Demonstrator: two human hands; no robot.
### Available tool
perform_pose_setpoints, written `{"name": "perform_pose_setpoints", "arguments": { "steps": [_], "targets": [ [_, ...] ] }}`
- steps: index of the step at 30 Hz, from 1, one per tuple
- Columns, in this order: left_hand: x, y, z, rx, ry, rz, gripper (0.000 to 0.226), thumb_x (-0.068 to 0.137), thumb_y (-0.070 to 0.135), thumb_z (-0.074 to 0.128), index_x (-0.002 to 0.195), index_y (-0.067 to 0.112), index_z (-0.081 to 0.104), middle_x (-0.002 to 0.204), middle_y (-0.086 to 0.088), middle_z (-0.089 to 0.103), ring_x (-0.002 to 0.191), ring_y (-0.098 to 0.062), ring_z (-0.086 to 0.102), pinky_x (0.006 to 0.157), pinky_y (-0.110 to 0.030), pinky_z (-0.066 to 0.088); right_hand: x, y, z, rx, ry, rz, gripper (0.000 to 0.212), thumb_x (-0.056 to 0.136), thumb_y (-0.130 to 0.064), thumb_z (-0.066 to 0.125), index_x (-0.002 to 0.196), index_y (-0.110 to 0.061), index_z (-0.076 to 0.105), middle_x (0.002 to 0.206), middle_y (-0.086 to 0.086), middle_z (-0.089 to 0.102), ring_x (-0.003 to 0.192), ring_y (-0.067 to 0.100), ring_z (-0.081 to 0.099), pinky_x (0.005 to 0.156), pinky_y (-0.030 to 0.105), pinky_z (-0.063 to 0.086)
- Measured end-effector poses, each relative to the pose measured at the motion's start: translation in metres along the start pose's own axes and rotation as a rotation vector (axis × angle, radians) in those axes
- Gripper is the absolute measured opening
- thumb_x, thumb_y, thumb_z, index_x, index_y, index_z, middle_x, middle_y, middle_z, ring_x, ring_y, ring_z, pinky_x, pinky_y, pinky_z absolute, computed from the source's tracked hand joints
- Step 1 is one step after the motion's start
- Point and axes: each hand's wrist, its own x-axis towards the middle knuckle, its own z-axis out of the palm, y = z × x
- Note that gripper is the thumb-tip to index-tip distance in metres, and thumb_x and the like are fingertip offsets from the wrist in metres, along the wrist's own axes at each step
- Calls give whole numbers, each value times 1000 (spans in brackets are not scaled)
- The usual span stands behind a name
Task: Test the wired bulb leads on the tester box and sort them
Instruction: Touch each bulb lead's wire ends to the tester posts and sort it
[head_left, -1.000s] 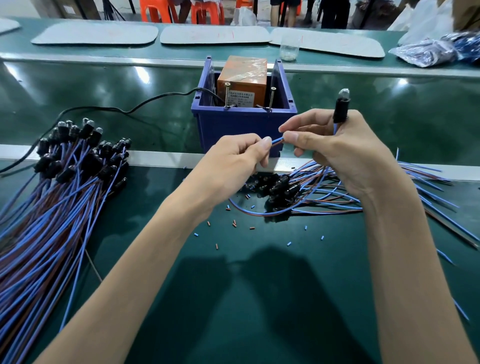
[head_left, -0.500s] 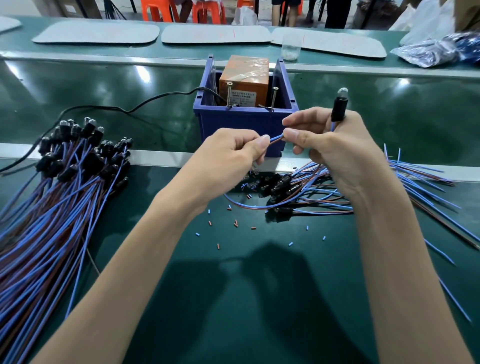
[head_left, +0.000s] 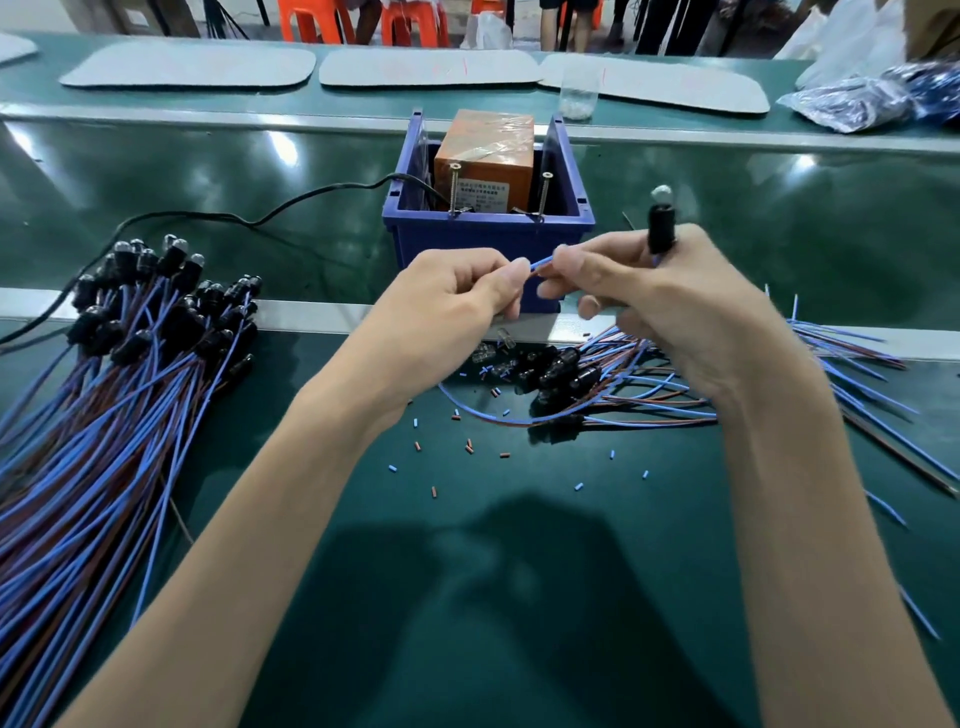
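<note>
Bright overhead light leaves white glare patches on the glossy green table (head_left: 208, 171) and a soft shadow low in the middle, while wide-angle distortion bows the edges and the right hand (head_left: 675, 312) looks slightly blurred.

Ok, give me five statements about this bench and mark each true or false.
1. The left hand and the right hand both pinch the blue wire. True.
2. The bulb in the right hand points down. False: it points up.
3. The orange box sits in the blue bin. True.
4. The bigger pile of leads lies to the right. False: it lies to the left.
5. The blue wire touches a screw. False: it is held apart from the screws.
</note>
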Motion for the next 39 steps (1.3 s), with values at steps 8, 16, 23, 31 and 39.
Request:
{"name": "perform_pose_setpoints", "arguments": {
  "steps": [8, 16, 23, 31, 39],
  "targets": [
    [0, -3, 1, 25, 14, 19, 40, 98, 31, 51, 60, 20, 56, 43, 11, 32, 44, -6, 24, 44, -17, 22, -1, -5, 9, 45, 63, -41, 13, 84, -7, 69, 72, -6, 68, 55, -3, 65, 43, -3, 53, 41, 5, 33],
    [0, -2, 5, -42, 74, 1, 41, 100, 28, 46, 60, 22, 54, 44, 13, 28, 42, -5, 24, 41, -18, 21, -1, -5, 9, 59, 84, -34, 13, 85, -8, 69, 74, -2, 68, 54, -4, 65, 43, -2, 53, 41, 5, 34],
    [1, -4, 4, -55, 94, -9, 43, 101, 27, 45, 59, 24, 54, 44, 13, 29, 42, -5, 24, 40, -18, 21, 0, -4, 9, 52, 81, -41, 11, 85, -7, 69, 74, -7, 68, 56, -3, 66, 42, -1, 52, 42, 5, 34],
    [3, -5, -2, -54, 118, -32, 43, 101, 27, 45, 58, 23, 52, 42, 14, 29, 41, -5, 24, 39, -17, 21, 4, -1, 4, 69, 227, -48, 15, 84, -16, 71, 71, -11, 68, 55, -5, 67, 43, -1, 51, 42, 6, 33],
    [4, 2, 10, -501, 207, -92, 29, 101, 8, 39, 81, 16, 58, 62, 6, 38, 47, -3, 31, 46, -13, 24, 2, -3, 18, -24, 95, -63, 23, 91, -30, 63, 76, -16, 75, 49, -13, 49, 42, -1, 40, 42, 8, 28]
  ]
}}
